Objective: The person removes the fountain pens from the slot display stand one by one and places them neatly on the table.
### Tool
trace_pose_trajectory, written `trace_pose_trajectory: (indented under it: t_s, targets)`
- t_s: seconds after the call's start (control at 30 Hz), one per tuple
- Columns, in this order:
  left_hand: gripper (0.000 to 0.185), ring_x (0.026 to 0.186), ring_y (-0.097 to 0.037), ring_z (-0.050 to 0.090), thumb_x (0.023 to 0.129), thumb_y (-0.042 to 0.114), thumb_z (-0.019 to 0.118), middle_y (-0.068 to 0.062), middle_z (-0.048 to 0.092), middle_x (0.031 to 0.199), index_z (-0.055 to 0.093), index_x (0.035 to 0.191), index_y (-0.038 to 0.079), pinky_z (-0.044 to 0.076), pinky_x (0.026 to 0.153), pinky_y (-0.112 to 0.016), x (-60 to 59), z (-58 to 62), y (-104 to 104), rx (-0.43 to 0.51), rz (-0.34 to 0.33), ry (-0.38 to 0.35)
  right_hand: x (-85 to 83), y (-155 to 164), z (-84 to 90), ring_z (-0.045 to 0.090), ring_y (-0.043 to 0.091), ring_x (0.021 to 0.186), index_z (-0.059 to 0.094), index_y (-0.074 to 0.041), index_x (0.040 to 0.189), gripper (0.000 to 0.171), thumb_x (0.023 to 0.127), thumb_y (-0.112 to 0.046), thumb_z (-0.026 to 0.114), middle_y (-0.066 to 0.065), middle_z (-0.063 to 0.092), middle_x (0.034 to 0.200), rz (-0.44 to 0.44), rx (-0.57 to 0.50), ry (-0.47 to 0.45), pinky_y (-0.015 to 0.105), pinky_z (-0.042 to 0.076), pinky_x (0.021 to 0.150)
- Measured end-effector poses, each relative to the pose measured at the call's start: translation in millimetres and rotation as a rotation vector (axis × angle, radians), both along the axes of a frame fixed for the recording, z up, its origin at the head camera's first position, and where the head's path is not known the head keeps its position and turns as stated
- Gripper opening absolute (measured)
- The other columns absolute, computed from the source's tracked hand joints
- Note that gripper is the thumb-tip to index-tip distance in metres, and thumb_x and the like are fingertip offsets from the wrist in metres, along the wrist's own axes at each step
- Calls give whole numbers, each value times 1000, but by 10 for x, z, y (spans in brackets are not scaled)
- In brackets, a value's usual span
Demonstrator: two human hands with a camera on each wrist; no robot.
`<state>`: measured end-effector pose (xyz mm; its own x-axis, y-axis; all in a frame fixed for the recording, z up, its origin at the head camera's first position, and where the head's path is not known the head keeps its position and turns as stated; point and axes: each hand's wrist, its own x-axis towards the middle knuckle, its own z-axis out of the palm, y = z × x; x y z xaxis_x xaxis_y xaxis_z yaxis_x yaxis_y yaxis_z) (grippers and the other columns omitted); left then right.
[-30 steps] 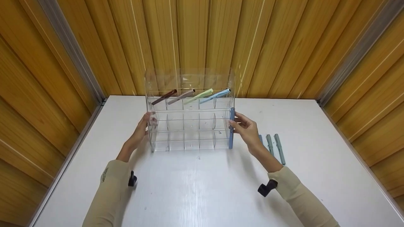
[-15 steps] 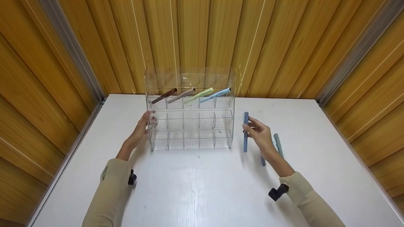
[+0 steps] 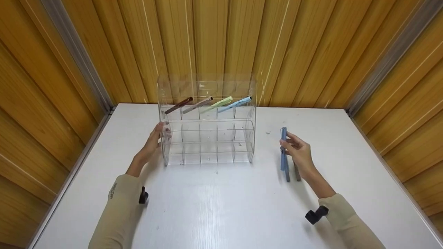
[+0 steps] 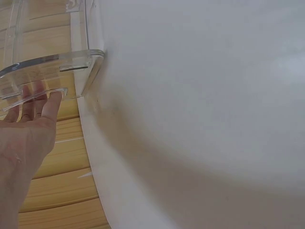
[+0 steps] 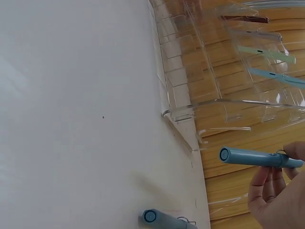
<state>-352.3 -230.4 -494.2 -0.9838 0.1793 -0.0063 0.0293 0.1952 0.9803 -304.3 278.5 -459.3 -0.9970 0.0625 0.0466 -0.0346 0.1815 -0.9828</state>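
Note:
A clear acrylic rack [image 3: 209,120] with rows of compartments stands on the white table. Four-finger contact aside, my left hand [image 3: 151,143] rests its fingertips against the rack's left side; the left wrist view shows that hand [image 4: 28,138] at the clear side panel. Right of the rack, my right hand [image 3: 300,154] pinches a blue pen [image 3: 283,162] between thumb and fingers. The right wrist view has this pen [image 5: 248,157] with its round end facing the camera. Just below it a second blue pen [image 5: 164,219] lies on the table. Part of a greyish pen [image 3: 297,173] shows beside my hand.
In the rack's top row lean a dark brown pen [image 3: 179,105], a mauve pen [image 3: 197,105], a light green pen [image 3: 217,104] and a light blue pen [image 3: 235,104]. Wood-look panels [image 3: 207,45] rise behind the white table [image 3: 193,207].
My right hand has carried the blue pen from the rack's right side out to the right, over the pens on the table. My left hand stays at the rack.

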Motion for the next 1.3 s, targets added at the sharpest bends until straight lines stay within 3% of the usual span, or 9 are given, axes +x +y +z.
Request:
trace_pose_trajectory:
  t_s: [0.33,0.67,0.83,1.3]
  targets:
    - [87,163,-44,1,106,69,11,-23,-1,175,-5,169,11,8,130,-64,-17,-15,2,14,7,-2,-9,271,-21,69,0,94,48,0,150,55,105,-24,67,-17,67,102,-36,20,-2,17,58,86]
    - [84,163,-44,-5,107,66,5,-19,-13,175,-12,168,11,8,131,-62,21,14,-6,-19,-6,-6,-7,568,-16,69,-2,91,50,4,146,55,104,-26,69,-21,68,97,-58,55,26,16,59,82]
    - [83,163,-44,-3,107,66,6,-20,-9,176,-11,168,12,9,131,-62,23,26,6,-16,-1,-7,-1,683,-41,71,-1,91,52,3,146,56,103,-27,70,-22,69,96,-85,64,16,15,59,82]
    - [87,163,-43,1,106,68,9,-23,-3,175,-11,168,10,10,131,-61,13,-12,-16,26,-9,10,-41,976,-158,70,-3,87,56,0,143,48,103,-23,69,-20,70,92,-154,-34,-37,13,59,80]
